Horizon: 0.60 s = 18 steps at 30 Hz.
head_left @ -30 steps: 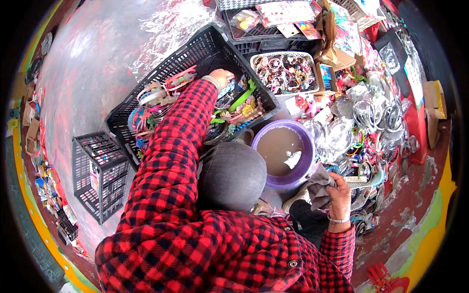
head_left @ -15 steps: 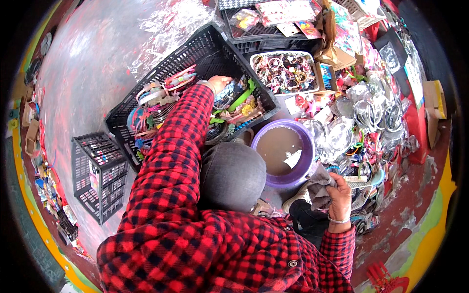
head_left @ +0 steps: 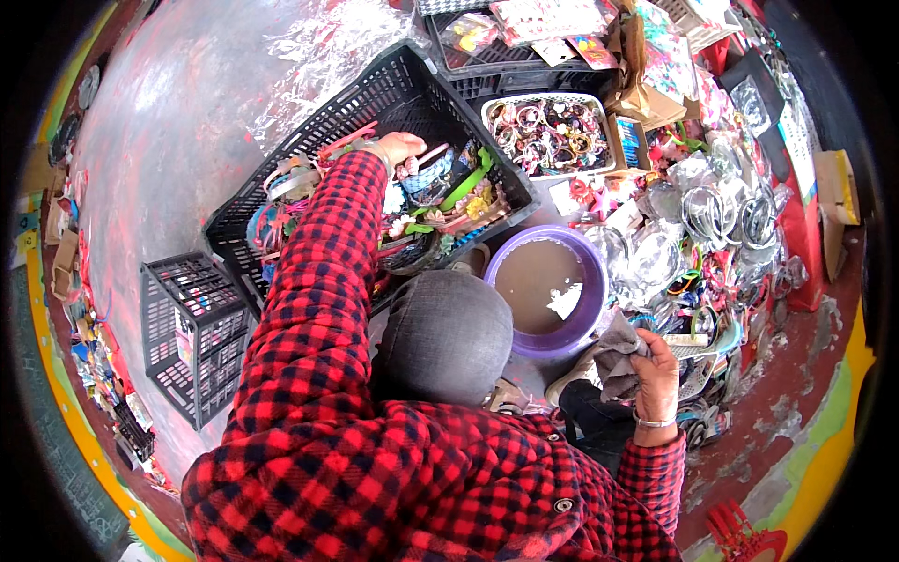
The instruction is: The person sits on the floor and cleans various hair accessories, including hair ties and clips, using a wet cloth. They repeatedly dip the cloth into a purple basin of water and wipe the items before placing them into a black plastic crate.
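Gripping a bunched grey cloth (head_left: pixel 618 361) between thumb and fingers: right hand (head_left: pixel 657 379), just beyond the lower right of the purple basin (head_left: pixel 552 347), which holds cloudy water. Left hand (head_left: pixel 401 146) is inside the large black crate (head_left: pixel 365 103), over mixed hair accessories (head_left: pixel 473 211). Its fingers are curled down; a pale pink strip (head_left: pixel 434 153) shows right by the tips. Gripped or only touched: cannot tell.

Key relation: strip lies to the right of the left fingers, long axis slanting up to the right, much like the green band (head_left: pixel 466 181) farther right. Left hand is clearly nearer; right hand is well apart, basin between the 2.

Surface: crate sits on a grey, red-smeared floor (head_left: pixel 187 140); accessories heap toward its near side, dark bottom visible at the far side.

Room: 1 smaller black crate (head_left: pixel 197 337) to the left; white basket (head_left: pixel 573 173) of small accessories beyond the right end; packaged goods (head_left: pixel 552 21) at the far edge.
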Available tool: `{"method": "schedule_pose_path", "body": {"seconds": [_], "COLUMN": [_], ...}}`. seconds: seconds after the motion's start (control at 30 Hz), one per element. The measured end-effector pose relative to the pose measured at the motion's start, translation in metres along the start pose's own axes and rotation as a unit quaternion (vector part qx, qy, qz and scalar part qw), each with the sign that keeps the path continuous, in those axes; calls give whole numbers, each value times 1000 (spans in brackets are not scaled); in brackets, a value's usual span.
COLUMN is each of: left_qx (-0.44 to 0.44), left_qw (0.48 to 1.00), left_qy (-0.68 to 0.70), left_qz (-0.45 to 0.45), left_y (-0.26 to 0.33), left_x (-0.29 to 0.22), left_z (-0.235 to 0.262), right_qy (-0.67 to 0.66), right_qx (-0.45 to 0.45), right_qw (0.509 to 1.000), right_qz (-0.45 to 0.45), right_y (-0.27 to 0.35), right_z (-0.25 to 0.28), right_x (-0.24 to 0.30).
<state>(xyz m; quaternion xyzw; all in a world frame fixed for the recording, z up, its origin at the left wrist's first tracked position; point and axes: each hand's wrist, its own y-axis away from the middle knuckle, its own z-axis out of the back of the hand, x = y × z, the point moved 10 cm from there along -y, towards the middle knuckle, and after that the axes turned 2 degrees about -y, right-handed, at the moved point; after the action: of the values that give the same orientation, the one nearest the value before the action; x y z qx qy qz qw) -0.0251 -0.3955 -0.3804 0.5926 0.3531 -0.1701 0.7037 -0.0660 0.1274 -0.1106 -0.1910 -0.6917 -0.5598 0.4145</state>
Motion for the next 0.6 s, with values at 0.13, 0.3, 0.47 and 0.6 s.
{"method": "schedule_pose_path", "body": {"seconds": [0.13,0.3,0.47,0.6], "left_qx": [61,108,-38,-55], "left_qw": [994,918,976,989], "left_qy": [-93,-359,-199,-76], "left_qz": [-12,-128,-76,-110], "left_y": [-16,-12,-7,22], "left_x": [18,10,1,-18], "left_z": [-13,-32,-11,-4], "right_qy": [34,115,20,-21], "right_qx": [-6,-5,96,253], "right_qw": [999,992,995,967], "right_qz": [8,48,-15,4], "right_y": [2,-1,21,60], "right_z": [4,10,-8,-17], "right_x": [-2,9,14,31]}}
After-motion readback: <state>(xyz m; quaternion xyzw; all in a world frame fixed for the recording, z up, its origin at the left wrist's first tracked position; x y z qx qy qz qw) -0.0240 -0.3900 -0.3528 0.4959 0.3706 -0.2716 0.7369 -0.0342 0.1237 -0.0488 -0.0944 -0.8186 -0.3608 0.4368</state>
